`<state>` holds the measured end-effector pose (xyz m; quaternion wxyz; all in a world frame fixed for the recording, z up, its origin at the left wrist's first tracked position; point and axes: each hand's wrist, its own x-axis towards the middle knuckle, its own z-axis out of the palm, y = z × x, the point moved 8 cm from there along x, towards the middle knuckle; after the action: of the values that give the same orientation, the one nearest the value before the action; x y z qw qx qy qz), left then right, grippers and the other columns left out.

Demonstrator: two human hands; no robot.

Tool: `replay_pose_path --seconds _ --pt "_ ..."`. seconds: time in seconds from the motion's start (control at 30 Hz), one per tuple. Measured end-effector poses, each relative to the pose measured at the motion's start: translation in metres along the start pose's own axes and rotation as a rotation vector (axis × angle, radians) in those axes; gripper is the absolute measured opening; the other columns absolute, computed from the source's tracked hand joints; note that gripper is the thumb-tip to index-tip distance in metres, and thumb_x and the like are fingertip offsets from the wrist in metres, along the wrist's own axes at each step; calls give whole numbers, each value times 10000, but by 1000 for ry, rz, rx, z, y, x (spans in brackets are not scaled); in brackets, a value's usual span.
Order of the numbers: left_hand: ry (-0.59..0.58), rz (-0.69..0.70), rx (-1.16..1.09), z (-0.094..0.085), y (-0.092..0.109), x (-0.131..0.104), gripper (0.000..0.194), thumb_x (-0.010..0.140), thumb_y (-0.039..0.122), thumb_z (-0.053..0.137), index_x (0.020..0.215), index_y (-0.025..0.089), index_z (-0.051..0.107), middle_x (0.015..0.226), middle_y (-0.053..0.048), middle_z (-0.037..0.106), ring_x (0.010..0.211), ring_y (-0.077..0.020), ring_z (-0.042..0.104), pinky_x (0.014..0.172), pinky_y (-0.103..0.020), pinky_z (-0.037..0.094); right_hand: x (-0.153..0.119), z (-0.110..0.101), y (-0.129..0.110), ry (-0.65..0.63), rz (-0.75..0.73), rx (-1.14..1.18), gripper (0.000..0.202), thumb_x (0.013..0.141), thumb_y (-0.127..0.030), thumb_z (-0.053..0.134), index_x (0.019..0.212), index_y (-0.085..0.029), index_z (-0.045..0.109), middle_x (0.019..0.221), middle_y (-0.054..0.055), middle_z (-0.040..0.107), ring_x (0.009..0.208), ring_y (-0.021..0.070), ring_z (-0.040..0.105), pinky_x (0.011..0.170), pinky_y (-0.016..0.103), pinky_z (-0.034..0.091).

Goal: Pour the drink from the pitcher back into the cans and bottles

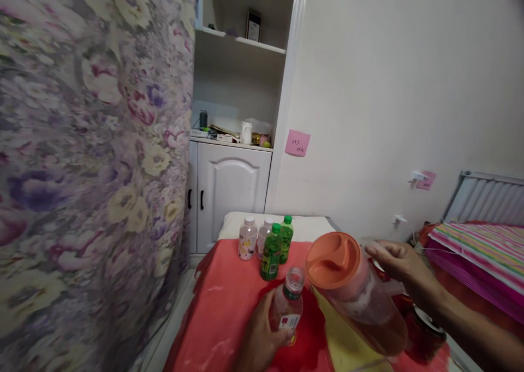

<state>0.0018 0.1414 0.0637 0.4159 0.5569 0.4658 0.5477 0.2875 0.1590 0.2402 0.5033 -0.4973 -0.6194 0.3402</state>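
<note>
My left hand point(262, 334) is wrapped round a clear, uncapped bottle point(286, 305) with a dark green neck ring and a white label, upright above a red round mat point(313, 314). My right hand point(395, 260) grips the handle of a clear pitcher point(364, 306) with an orange lid point(333, 260). The pitcher tilts left, its lid close to the bottle's mouth, and brownish liquid lies in its lower part. No stream between them can be made out.
Two green bottles point(272, 254) and two clear white-capped bottles point(248, 241) stand behind on the red-covered table point(216, 284). A dark red can point(423, 336) is at right, beside a yellow cloth point(347, 342). A floral curtain point(94, 142) hangs left; a bed point(483, 252) is right.
</note>
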Motion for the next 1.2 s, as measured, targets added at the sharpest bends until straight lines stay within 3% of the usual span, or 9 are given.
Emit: replay_pose_path --seconds 0.4,0.6,0.83,1.2 --pt "18 5 -18 -2 8 -2 676 522 123 786 1189 196 703 1181 -87 761 1125 -360 667 987 -410 529 1 23 -20 -165 27 -31 550 658 -676 728 535 -204 474 492 -64 351 479 78 256 472 247 208" --pt "-9 9 25 -1 0 0 714 546 98 746 1243 219 654 1254 -72 725 1187 -333 628 1032 -405 490 5 23 -21 -198 8 -113 557 724 -664 686 552 -218 399 507 -71 326 488 82 266 474 247 218" --pt "-15 7 41 0 -6 1 730 552 91 741 1263 224 642 1281 -76 706 1224 -335 602 1041 -401 478 13 20 -24 -232 -21 -225 532 765 -659 647 567 -216 427 533 -52 376 516 103 333 478 252 246" --pt "-12 13 80 0 -8 1 743 553 37 698 1273 194 601 1288 -88 693 1192 -304 622 1038 -389 477 18 23 -32 -269 -57 -325 564 777 -693 612 574 -222 379 540 -69 317 510 92 290 499 256 225"
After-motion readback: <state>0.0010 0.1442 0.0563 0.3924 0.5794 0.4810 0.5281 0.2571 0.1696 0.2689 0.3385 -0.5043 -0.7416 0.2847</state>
